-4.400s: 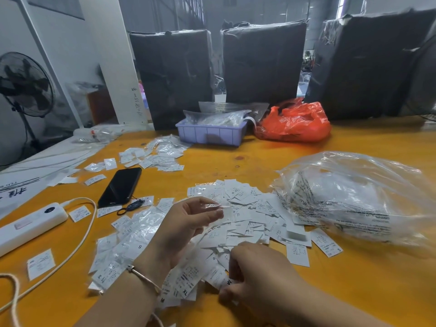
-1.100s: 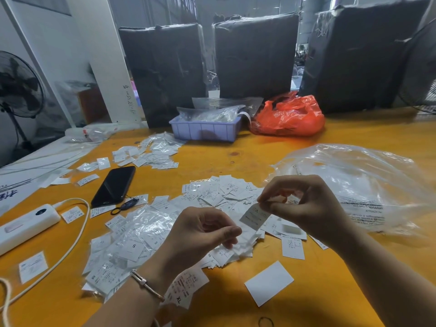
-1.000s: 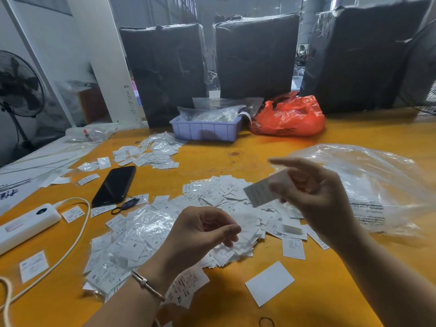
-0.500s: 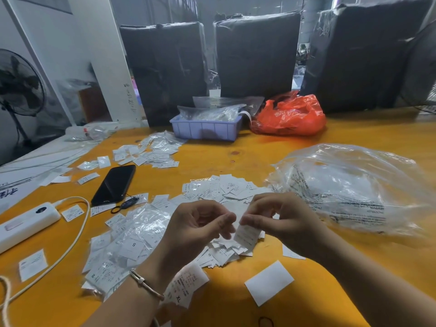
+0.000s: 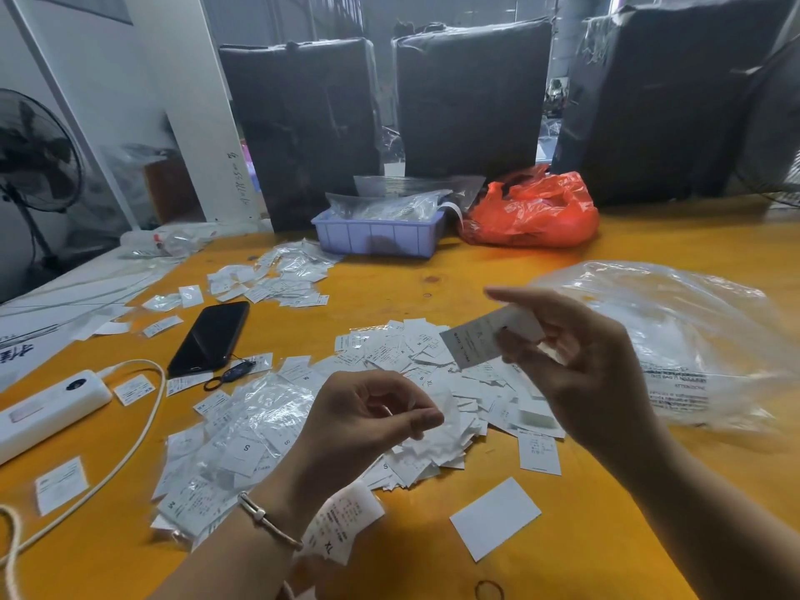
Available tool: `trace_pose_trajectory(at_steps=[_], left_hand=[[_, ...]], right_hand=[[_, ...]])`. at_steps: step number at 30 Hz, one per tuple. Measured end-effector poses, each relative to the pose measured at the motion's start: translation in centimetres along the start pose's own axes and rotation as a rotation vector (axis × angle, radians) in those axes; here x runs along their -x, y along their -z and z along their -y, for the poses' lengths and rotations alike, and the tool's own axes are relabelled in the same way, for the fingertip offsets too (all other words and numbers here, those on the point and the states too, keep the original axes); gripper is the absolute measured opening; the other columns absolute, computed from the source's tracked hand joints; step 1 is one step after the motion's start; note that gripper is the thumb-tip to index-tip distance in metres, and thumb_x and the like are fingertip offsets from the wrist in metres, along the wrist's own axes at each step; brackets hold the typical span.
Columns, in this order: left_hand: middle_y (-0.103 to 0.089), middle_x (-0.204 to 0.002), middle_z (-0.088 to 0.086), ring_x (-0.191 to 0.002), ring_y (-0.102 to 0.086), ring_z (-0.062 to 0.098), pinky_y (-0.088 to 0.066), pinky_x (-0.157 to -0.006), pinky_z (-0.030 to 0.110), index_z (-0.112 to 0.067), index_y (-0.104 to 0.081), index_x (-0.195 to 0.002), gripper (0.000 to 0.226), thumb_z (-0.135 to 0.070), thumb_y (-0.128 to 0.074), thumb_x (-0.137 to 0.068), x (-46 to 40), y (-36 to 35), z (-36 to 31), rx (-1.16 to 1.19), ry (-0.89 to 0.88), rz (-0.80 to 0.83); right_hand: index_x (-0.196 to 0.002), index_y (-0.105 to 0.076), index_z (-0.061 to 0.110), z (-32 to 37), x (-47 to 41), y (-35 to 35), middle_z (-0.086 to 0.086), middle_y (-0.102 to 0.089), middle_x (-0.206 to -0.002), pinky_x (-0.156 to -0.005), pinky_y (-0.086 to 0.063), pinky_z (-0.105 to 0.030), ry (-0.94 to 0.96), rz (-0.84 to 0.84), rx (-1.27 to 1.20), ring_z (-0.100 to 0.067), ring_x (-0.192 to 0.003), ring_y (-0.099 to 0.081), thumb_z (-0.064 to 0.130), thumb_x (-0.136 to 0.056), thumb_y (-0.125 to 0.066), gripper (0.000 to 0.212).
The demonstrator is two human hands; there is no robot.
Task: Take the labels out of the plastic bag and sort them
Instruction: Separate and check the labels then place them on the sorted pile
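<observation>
A person's right hand [image 5: 580, 365] is raised above the orange desk [image 5: 649, 513], pinching a single label [image 5: 474, 342] between thumb and fingers. Just below it lies the loose pile of labels [image 5: 415, 383]. The left hand [image 5: 363, 422] hovers over that pile with curled fingers; whether it holds anything cannot be told. To the right, the clear plastic bag [image 5: 675, 339] lies on the desk. A lilac tray [image 5: 376, 238] farther back holds clear packets.

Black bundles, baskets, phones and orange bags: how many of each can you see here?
Black wrapped bundles: 3
Purple basket: 1
Black phone: 1
Orange plastic bag: 1
Total: 6
</observation>
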State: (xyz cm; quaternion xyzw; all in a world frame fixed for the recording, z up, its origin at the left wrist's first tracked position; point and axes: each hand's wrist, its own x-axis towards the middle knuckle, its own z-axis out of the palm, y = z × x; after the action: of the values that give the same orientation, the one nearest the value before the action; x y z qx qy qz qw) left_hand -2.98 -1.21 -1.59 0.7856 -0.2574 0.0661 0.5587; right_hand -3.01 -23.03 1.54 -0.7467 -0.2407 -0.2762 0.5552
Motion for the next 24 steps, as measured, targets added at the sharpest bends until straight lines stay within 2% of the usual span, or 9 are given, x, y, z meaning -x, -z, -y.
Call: trace_pose_trajectory(at_steps=[2, 5, 8, 11, 16, 19, 24], left_hand=[[-0.073, -0.073, -0.001, -0.063, -0.069, 0.017, -0.057, -0.060, 0.026, -0.012, -0.077, -0.080, 0.016, -0.026, -0.079, -0.073, -0.02, -0.05, -0.06, -0.006, 0.000, 0.004], [-0.074, -0.073, -0.002, -0.064, -0.070, 0.016, -0.057, -0.060, 0.023, -0.017, -0.077, -0.079, 0.014, -0.029, -0.078, -0.072, -0.01, -0.09, -0.16, -0.001, 0.000, 0.004], [-0.074, -0.074, -0.004, -0.063, -0.069, 0.012, -0.055, -0.059, 0.019, -0.023, -0.076, -0.078, 0.012, -0.034, -0.077, -0.071, 0.12, -0.11, -0.27, 0.013, 0.010, 0.003], [-0.074, -0.075, -0.004, -0.065, -0.070, 0.014, -0.057, -0.061, 0.022, -0.024, -0.077, -0.080, 0.015, -0.036, -0.077, -0.072, 0.18, -0.12, -0.33, 0.005, -0.008, 0.027], [-0.075, -0.076, -0.005, -0.064, -0.070, 0.015, -0.057, -0.059, 0.023, -0.021, -0.077, -0.081, 0.016, -0.034, -0.077, -0.073, 0.12, -0.02, -0.24, -0.001, 0.008, 0.023], [-0.074, -0.075, -0.002, -0.064, -0.070, 0.016, -0.060, -0.060, 0.033, -0.020, -0.077, -0.079, 0.019, -0.038, -0.076, -0.073, 0.12, 0.10, -0.17, -0.008, 0.029, 0.006], [-0.074, -0.072, -0.002, -0.064, -0.070, 0.017, -0.057, -0.059, 0.029, -0.017, -0.077, -0.081, 0.017, -0.033, -0.076, -0.075, -0.01, 0.03, -0.15, -0.018, 0.041, 0.023]], right_hand=[[-0.120, -0.061, 0.023, 0.44, 0.34, -0.13, 0.003, -0.066, -0.086, -0.074, -0.055, -0.024, 0.079, -0.019, -0.012, -0.014, -0.081, -0.063, -0.002, -0.079, -0.072, 0.050], [-0.119, -0.060, 0.022, 0.71, 0.71, -0.60, 0.004, -0.070, -0.087, -0.070, -0.056, -0.025, 0.131, 0.011, 0.071, -0.013, -0.080, -0.067, 0.002, -0.076, -0.077, 0.050], [-0.109, -0.064, 0.022, 0.80, 0.80, -0.82, 0.013, -0.070, -0.090, -0.066, -0.055, -0.025, 0.114, 0.036, 0.089, -0.009, -0.080, -0.067, 0.006, -0.077, -0.077, 0.038], [-0.099, -0.065, 0.020, 0.73, 0.78, -0.91, 0.020, -0.068, -0.093, -0.066, -0.055, -0.025, 0.135, 0.030, 0.107, -0.004, -0.084, -0.066, 0.012, -0.079, -0.074, 0.023], [-0.088, -0.067, 0.012, 0.35, 0.60, -0.74, 0.012, -0.070, -0.087, -0.061, -0.052, -0.026, 0.182, 0.068, 0.148, -0.009, -0.075, -0.064, 0.004, -0.079, -0.074, 0.014], [-0.083, -0.070, 0.010, 0.15, 0.49, -0.51, 0.008, -0.071, -0.080, -0.058, -0.051, -0.028, 0.196, 0.096, 0.173, -0.012, -0.069, -0.063, 0.000, -0.077, -0.074, 0.012], [-0.079, -0.071, 0.012, -0.02, 0.37, -0.30, 0.007, -0.071, -0.077, -0.057, -0.049, -0.022, 0.235, 0.105, 0.252, -0.009, -0.066, -0.061, -0.001, -0.075, -0.072, 0.013]])
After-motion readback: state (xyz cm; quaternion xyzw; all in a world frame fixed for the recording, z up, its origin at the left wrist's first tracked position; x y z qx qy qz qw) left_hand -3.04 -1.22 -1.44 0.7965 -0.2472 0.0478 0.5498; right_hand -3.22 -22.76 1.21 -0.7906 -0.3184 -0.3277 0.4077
